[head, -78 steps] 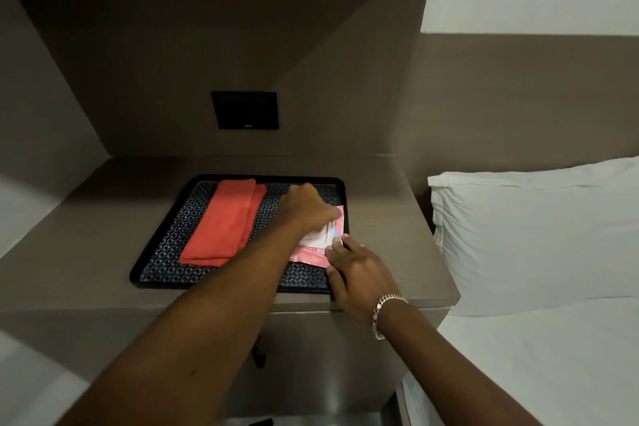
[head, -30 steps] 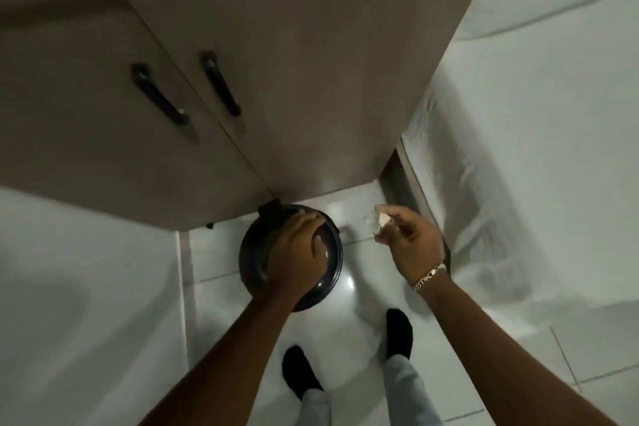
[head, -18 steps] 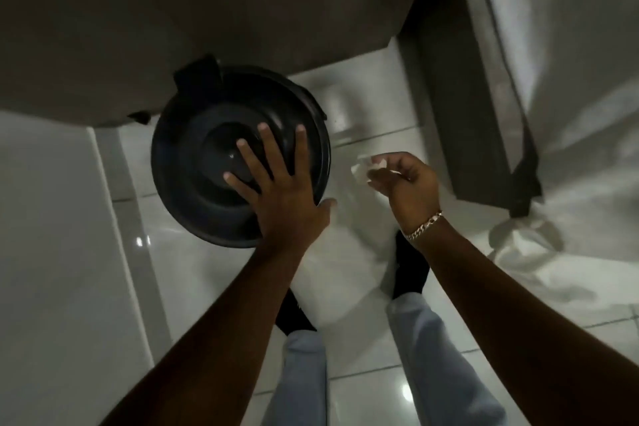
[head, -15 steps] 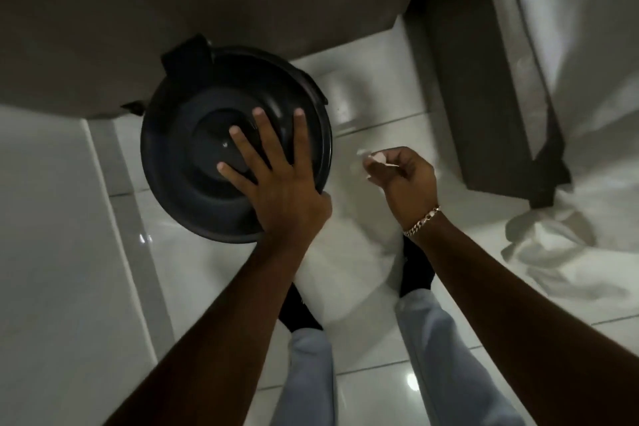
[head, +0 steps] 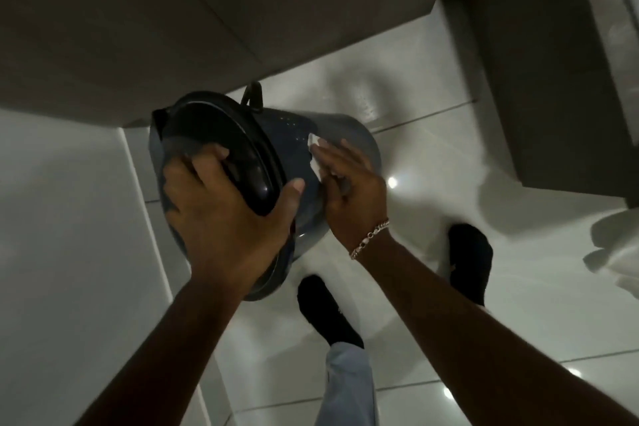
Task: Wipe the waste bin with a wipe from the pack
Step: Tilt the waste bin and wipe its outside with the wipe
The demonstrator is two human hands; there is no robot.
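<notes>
The left hand (head: 228, 218) is gripping the tilted waste bin (head: 297, 149) by its lid rim at nine o'clock — fingers clamped over the edge. The right hand (head: 352, 190) is pressing a white wipe (head: 314, 156) flat against the bin's side — fingers together. Beyond, at twelve o'clock, a cabinet (head: 173, 28) is overhanging the glossy floor (head: 432, 97).

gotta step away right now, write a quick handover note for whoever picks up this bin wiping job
Left hand: closed over the lid rim of the waste bin, holding it tilted.
Right hand: pressing the white wipe flat against the bin's side wall.
The wipe pack is not in view.
Done: wipe taken, bin tipped, wipe on the side wall.
Left: work round the rest of the wall and the lid, then stand the bin upright on the tiled floor.
</notes>
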